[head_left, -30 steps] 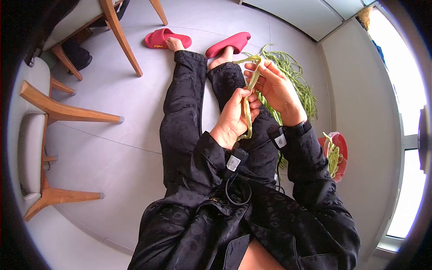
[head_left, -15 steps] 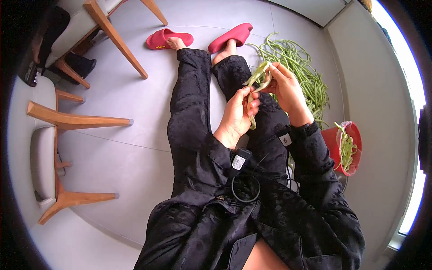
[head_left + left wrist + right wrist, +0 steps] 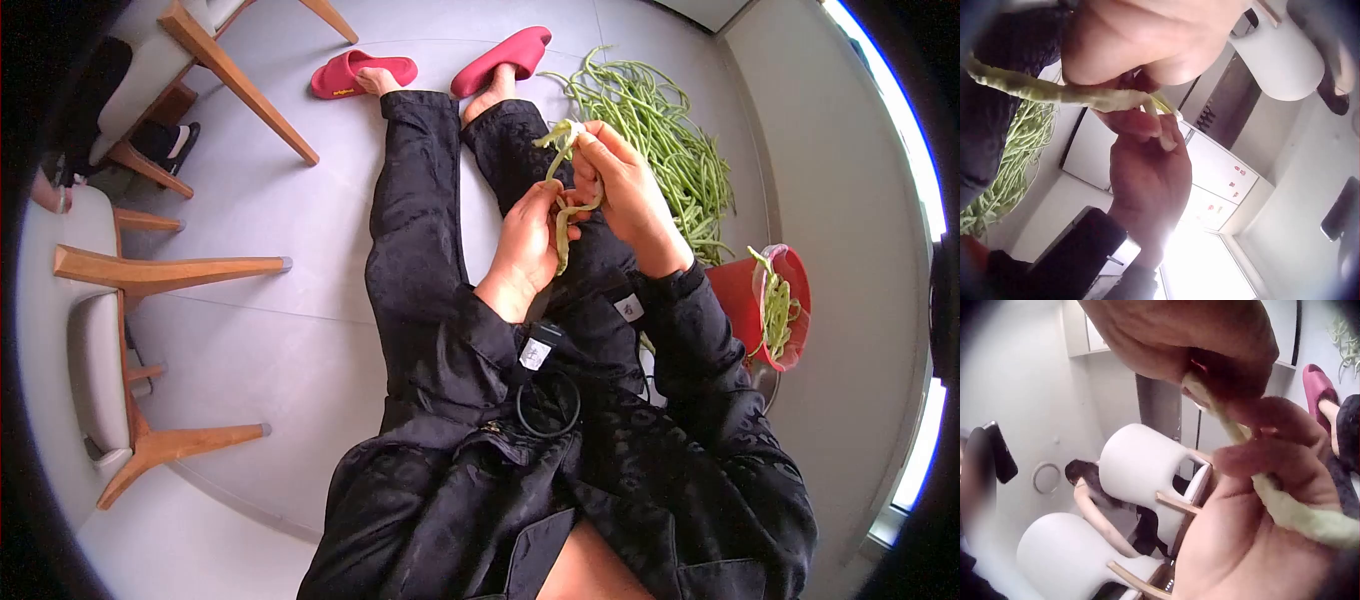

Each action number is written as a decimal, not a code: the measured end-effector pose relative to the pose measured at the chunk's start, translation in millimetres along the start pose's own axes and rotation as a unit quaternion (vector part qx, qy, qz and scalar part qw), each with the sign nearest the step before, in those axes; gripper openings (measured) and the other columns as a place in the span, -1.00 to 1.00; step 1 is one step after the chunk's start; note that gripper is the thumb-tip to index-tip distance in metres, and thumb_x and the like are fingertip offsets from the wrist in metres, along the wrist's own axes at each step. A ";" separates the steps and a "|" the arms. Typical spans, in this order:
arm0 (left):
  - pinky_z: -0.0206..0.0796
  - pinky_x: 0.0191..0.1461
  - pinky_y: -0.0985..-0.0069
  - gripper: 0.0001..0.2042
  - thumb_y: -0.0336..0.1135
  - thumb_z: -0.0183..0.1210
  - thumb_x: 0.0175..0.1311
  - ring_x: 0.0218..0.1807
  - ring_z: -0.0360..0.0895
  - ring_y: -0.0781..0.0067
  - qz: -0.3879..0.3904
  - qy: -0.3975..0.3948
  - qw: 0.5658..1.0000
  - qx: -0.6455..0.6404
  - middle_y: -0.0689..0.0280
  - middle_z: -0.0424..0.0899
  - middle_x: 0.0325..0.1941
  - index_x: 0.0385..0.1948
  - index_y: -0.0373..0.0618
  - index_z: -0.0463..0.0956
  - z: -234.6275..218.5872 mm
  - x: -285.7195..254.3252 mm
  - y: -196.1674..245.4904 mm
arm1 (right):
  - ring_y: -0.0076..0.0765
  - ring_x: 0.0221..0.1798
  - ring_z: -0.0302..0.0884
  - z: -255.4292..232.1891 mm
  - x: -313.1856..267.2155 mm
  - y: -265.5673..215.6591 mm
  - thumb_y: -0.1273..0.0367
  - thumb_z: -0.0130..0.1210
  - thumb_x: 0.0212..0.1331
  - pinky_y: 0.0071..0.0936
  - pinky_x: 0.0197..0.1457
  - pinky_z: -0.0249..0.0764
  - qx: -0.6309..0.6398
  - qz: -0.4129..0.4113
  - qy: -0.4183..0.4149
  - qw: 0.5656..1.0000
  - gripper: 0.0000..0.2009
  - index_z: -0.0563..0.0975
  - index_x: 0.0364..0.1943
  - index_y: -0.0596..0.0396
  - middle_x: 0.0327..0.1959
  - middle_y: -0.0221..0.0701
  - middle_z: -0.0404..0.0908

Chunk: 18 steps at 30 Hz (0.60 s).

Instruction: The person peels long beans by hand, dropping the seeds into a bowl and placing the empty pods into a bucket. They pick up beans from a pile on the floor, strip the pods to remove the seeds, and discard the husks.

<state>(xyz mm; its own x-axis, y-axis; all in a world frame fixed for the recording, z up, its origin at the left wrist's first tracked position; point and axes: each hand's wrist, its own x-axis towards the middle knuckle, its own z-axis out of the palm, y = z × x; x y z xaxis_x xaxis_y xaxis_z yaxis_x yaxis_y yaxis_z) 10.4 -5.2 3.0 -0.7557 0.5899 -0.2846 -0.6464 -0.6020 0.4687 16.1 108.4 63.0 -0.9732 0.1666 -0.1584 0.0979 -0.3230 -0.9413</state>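
A pale green long bean (image 3: 563,238) runs between the two hands over the lap. Thumb and fingers of the left hand (image 3: 525,245) pinch it, with its lower end hanging beneath. Just above and to the right, the right hand (image 3: 625,190) grips the bean's upper part, and pale bean ends (image 3: 560,132) stick out past its fingertips. The hands are close together in the left wrist view, where the bean (image 3: 1066,95) stretches out to the left. In the right wrist view the bean (image 3: 1297,515) passes across the left hand (image 3: 1241,531); curled fingers hide part of it.
A heap of long green beans (image 3: 665,150) lies on the floor at the right, beyond the knee. Nearer stands a red bucket (image 3: 733,300) holding bean pieces (image 3: 778,310). Chairs (image 3: 100,370) stand at the left. Another person (image 3: 1094,500) is near chairs in the right wrist view.
The bean was stretched long between the hands, then bunched up; now the right hand holds its upper part in a tighter grip. The head view has shifted, showing more of the bucket.
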 end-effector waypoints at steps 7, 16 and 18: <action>0.05 -0.62 0.83 -0.83 -0.22 0.00 0.24 -0.49 0.31 0.69 -0.020 -0.091 0.995 0.027 0.43 0.39 -0.45 -0.28 -0.09 0.38 -10.7 -6.7 4.5 | -0.61 -0.61 0.30 -7.9 4.5 9.7 0.32 -0.15 0.25 -0.68 -0.55 0.29 0.022 0.006 0.029 0.999 -0.88 0.35 -0.31 0.06 -0.62 -0.55 0.33; -0.02 -0.64 0.88 -0.81 -0.17 0.06 0.21 -0.55 0.22 0.78 -0.107 -0.173 0.979 0.017 0.46 0.33 -0.48 -0.38 -0.06 0.34 -21.4 -13.4 7.6 | -0.57 -0.59 0.33 -29.1 11.8 9.2 0.36 -0.20 0.26 -0.64 -0.47 0.33 0.139 -0.030 0.014 0.990 -0.87 0.35 -0.34 0.09 -0.59 -0.52 0.36; -0.04 -0.65 0.88 -0.78 -0.13 0.08 0.19 -0.57 0.20 0.79 -0.128 -0.204 0.971 -0.012 0.47 0.31 -0.50 -0.45 -0.04 0.30 -23.6 -14.3 7.5 | -0.55 -0.56 0.37 -24.0 7.9 1.9 0.35 -0.19 0.25 -0.63 -0.43 0.35 0.129 -0.037 0.030 0.991 -0.87 0.37 -0.31 0.09 -0.57 -0.52 0.39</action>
<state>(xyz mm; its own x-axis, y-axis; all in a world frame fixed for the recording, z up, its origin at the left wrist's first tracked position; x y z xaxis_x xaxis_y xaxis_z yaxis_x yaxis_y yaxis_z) 13.9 -30.9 -9.2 -0.4686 0.8828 -0.0323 -0.8135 -0.4169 0.4054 13.5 131.4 52.8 -0.9609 0.2510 -0.1169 -0.0365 -0.5335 -0.8450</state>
